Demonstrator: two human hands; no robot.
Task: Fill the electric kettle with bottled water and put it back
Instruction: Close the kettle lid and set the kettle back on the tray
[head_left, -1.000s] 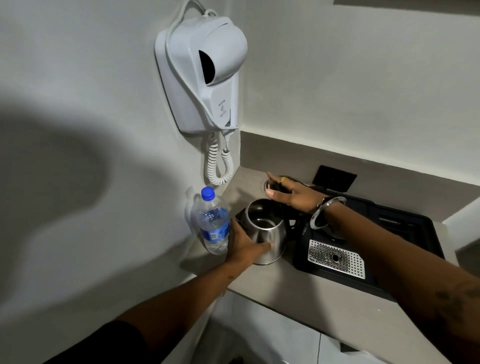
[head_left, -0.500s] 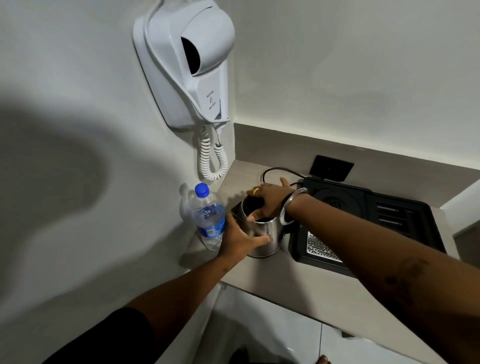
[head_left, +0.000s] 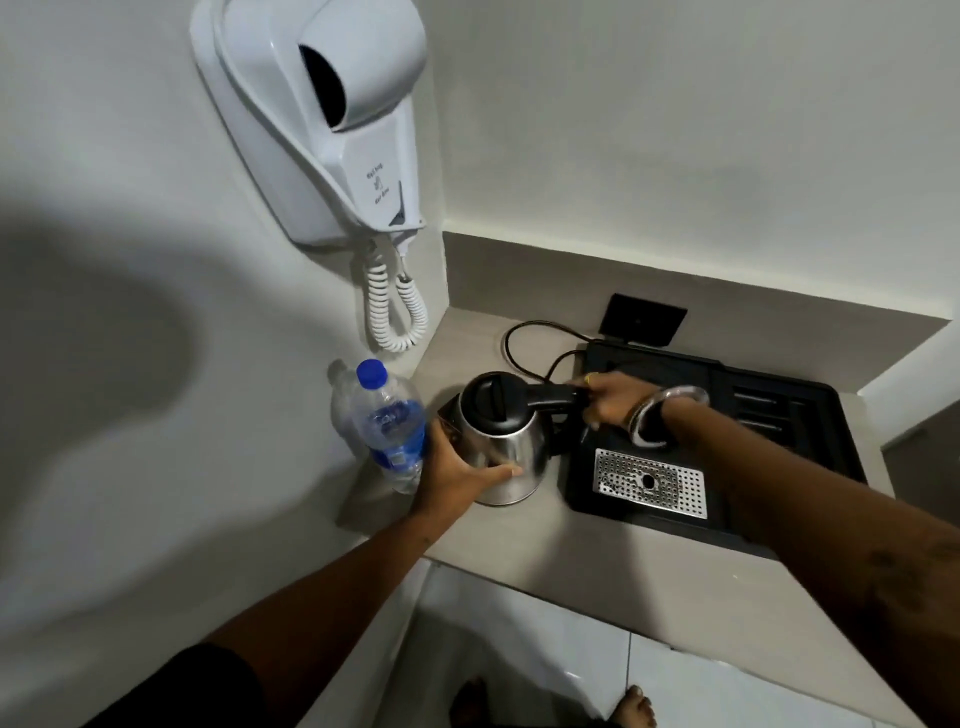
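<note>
Your left hand (head_left: 457, 475) is spread against the near side of the kettle (head_left: 501, 439), palm on the steel, thumb pressed across its lower front, so you're bracing it rather than closing around it. Your right hand (head_left: 610, 400) is wrapped around the kettle's black handle (head_left: 553, 397), fingers curled shut on it; there's a ring (head_left: 589, 379) on one finger and a bangle (head_left: 660, 415) on that wrist.

The kettle stands upright on the bench (head_left: 571, 561), in the corner near the side wall, its black lid (head_left: 493, 402) down over the top. Just to its left is the water bottle (head_left: 389, 423), upright with its blue cap (head_left: 371, 373) on, squeezed between the wall and your left hand, which touches it. I can't tell how much water it holds.

To the right of the kettle lies the black tray (head_left: 779, 431), with a perforated metal drain plate (head_left: 649, 483) at its near edge. Your right forearm crosses over the tray. A black cord (head_left: 511, 343) loops on the bench behind the kettle, below a dark wall socket (head_left: 643, 319). Above the bottle, a white hair dryer (head_left: 332, 114) hangs on the side wall with its coiled cable (head_left: 395, 306) dangling. Your bare toes (head_left: 631, 706) show on the tiled floor below.
</note>
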